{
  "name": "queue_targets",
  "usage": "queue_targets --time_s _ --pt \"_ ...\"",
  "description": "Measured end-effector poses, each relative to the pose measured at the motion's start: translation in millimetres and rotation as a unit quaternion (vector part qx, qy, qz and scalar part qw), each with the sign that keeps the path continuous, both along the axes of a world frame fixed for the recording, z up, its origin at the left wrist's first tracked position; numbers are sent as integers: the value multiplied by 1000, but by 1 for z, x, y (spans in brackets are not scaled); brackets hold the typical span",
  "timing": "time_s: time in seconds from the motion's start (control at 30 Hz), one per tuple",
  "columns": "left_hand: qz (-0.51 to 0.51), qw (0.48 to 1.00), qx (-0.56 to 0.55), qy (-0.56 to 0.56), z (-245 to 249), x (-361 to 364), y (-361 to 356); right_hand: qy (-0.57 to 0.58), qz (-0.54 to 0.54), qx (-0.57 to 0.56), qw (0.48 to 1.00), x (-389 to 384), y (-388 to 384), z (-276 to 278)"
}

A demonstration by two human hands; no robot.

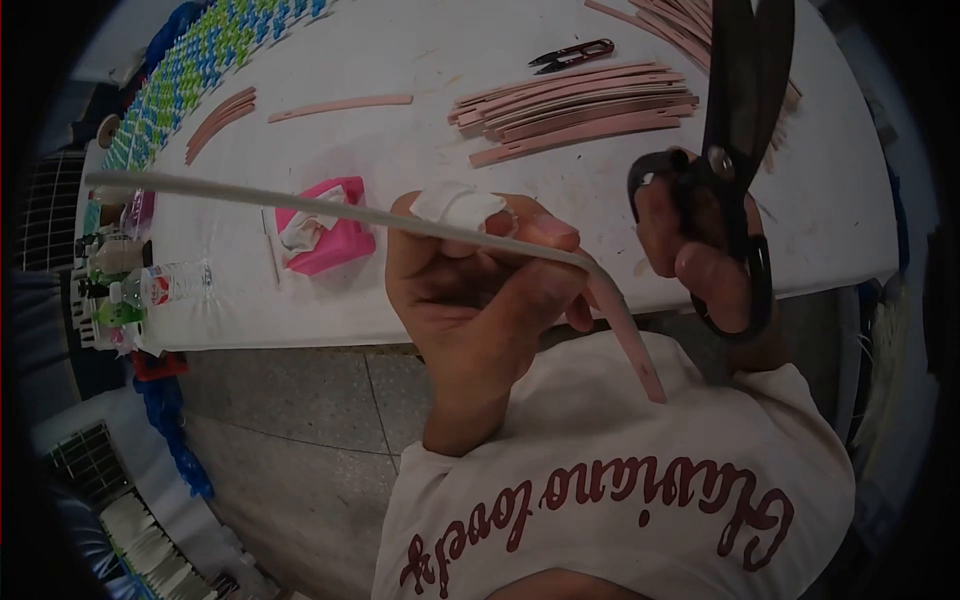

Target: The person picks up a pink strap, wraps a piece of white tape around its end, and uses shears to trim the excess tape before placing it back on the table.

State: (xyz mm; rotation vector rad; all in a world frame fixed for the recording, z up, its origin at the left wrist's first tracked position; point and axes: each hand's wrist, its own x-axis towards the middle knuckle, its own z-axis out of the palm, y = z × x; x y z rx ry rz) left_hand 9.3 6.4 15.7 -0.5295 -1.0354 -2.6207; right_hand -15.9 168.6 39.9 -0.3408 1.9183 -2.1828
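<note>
My left hand (480, 300) is closed around a long pink strip (625, 340), pinching it between thumb and fingers. The strip's pale edge runs far out to the left, and its other end hangs down over the shirt. A crumpled white tissue (465, 207) is tucked at the fingers of the same hand. In my right hand (700, 250) are large black scissors (738, 150), with fingers and thumb through the handles and the blades pointing up. The blades look slightly apart and do not touch the strip.
On the white table (400, 140) lie a stack of pink strips (575, 110), small thread snips (574, 56) and a pink holder (335, 235) with tissue. Blue and green pieces (200, 85) cover the far left. A clear bottle (180, 284) stands at the left edge.
</note>
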Motion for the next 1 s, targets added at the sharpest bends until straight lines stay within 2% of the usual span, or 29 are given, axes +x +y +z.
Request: queue_targets --time_s 0.03,0.07,0.13,0.3,0.37,0.43,0.5,0.57,0.77,0.9,1.0 --pt "-6 998 52 -28 1 0 4 -61 45 4 997 -3 3 5" --pt "-12 998 53 -29 1 1 5 -122 90 7 989 -6 5 9" --pt "21 998 -17 -58 1 1 6 -104 88 8 991 -8 -4 13" --pt "60 995 -51 -63 5 2 12 -76 105 -24 991 -10 -19 15" --pt "84 993 -55 -62 6 1 12 -45 97 -107 988 -10 -22 5" --pt "93 993 31 -58 7 -1 12 -36 102 -99 989 -10 -18 -3" --pt "109 992 23 -53 7 -3 6 -27 108 -91 990 -10 -13 -2" --pt "124 991 15 -49 7 -5 5 -48 123 -32 991 -7 -8 6" --pt "83 996 13 -37 8 -6 7 20 120 -5 993 -7 -9 3" --pt "33 999 -23 -28 -1 -4 1 24 111 -28 993 -4 -12 -3" --pt "-1 999 -53 0 -4 -7 -1 -25 93 -56 994 -1 -16 -1"
